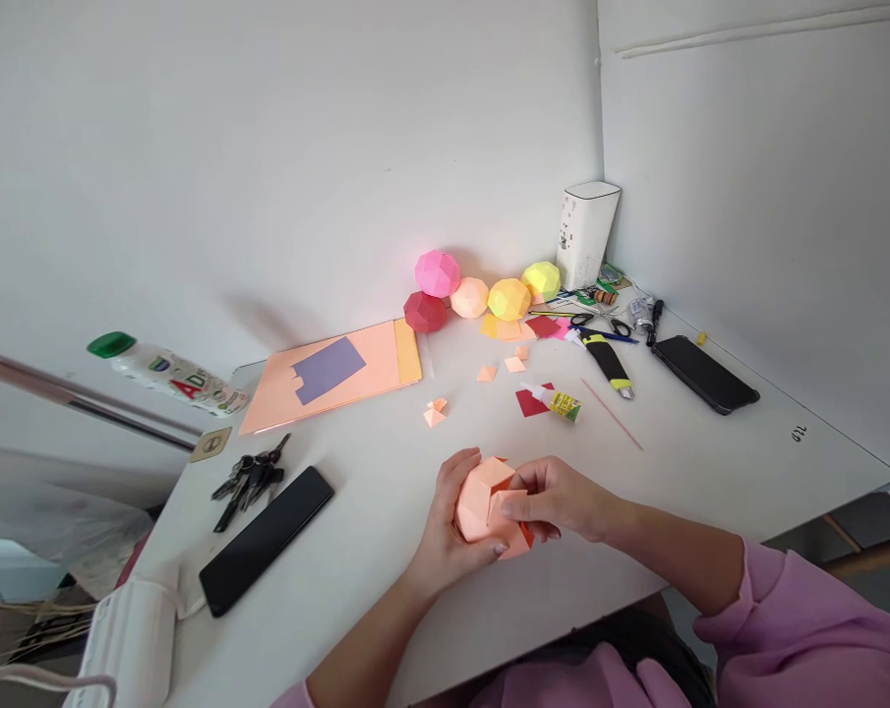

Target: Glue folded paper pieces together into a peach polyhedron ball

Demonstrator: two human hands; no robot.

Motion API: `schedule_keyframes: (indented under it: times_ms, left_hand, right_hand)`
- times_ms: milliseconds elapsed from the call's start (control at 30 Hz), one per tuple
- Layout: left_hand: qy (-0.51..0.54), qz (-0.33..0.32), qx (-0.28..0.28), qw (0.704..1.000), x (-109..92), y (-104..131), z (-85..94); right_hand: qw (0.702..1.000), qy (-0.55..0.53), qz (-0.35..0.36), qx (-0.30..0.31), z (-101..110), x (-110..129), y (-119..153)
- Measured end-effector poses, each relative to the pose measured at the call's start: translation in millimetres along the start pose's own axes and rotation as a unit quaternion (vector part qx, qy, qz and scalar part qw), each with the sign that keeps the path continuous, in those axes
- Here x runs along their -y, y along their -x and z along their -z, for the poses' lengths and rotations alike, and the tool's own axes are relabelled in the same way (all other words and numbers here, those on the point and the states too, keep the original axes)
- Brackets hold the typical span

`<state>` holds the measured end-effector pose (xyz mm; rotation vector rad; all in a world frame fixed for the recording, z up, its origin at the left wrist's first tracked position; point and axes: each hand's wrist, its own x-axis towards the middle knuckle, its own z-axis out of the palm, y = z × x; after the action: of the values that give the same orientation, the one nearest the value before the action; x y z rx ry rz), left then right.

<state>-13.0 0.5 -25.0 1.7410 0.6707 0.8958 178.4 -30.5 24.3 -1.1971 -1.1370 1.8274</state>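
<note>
A peach paper ball (477,500) with flat facets is held above the front of the table, its right side still open in flaps. My left hand (448,536) cups it from the left, thumb along the bottom. On the right side, my right hand (563,501) pinches one of its paper flaps between thumb and fingers. Beyond the hands, a small glue bottle (564,405) lies on a dark red paper square (533,400). Several small peach paper pieces (436,411) are scattered farther back.
Finished faceted balls, including a pink one (437,273), line the wall. Peach sheets (304,374) lie at back left. A black phone (266,541) and keys (251,477) are at left; a utility knife (607,362), scissors (599,323) and another phone (704,374) at right.
</note>
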Motion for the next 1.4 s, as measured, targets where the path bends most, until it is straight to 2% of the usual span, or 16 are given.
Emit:
schedule_keyframes:
  times_ms: [267, 467, 667, 900, 1400]
  left_hand:
    - [-0.089, -0.09, 0.008, 0.992, 4.8, -1.0, 1.6]
    - [-0.149, -0.102, 0.011, 0.984, 2.4, 1.4, 0.8]
    - [-0.15, -0.127, 0.027, 0.98, 3.8, 0.9, 0.2]
    - [-0.139, -0.138, 0.031, 0.98, -0.2, -0.8, -0.5]
    - [-0.117, -0.118, 0.035, 0.986, -1.2, 0.1, 0.7]
  right_hand:
    - [0.998, -0.056, -0.033, 0.021, -2.2, -3.7, -2.7]
    - [0.997, -0.065, -0.043, 0.021, -3.8, -4.5, -3.5]
    - [0.996, -0.067, -0.058, 0.033, -5.2, -1.6, -2.8]
    - [0.996, -0.072, -0.049, 0.031, -5.9, -2.4, -3.0]
    - [0.995, -0.059, -0.058, 0.052, -1.8, -1.9, -5.0]
